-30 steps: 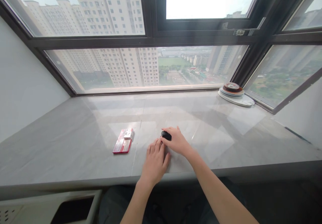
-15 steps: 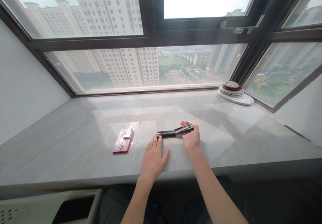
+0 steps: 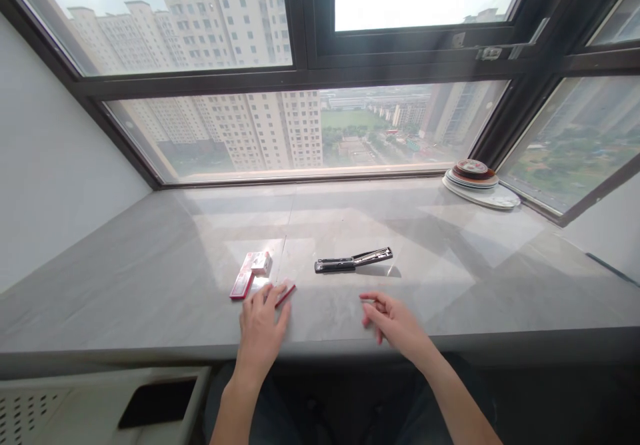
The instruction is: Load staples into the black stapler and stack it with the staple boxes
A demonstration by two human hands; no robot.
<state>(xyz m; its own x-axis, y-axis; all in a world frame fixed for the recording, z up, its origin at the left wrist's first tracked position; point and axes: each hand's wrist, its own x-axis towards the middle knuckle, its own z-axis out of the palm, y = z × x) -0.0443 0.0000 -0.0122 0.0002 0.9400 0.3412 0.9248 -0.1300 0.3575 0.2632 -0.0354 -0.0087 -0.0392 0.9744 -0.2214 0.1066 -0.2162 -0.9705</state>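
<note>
A black stapler point(image 3: 345, 264) lies opened out on the grey stone sill, its metal inner parts facing up; neither hand touches it. My left hand point(image 3: 263, 325) is in front of the small boxes, with its fingers over a small flat red-and-white box point(image 3: 286, 294) that they partly cover. This box sits at a slant, apart from the others. Beside it, another flat red-and-white box point(image 3: 242, 285) and a whiter small box point(image 3: 261, 263) rest together. My right hand point(image 3: 390, 322) hovers in front of the stapler, fingers loosely bent and apart, holding nothing.
A stack of round plates point(image 3: 473, 177) stands in the far right corner of the sill point(image 3: 165, 278), by the window frame. A thin dark strip point(image 3: 613, 268) lies along the right wall. Below the front edge at left is a pale perforated plastic object point(image 3: 70, 408).
Both hands have left the stapler, which stays opened out on the sill. My left hand has moved left onto one flat box and shifted it right; my right hand has drawn back towards me.
</note>
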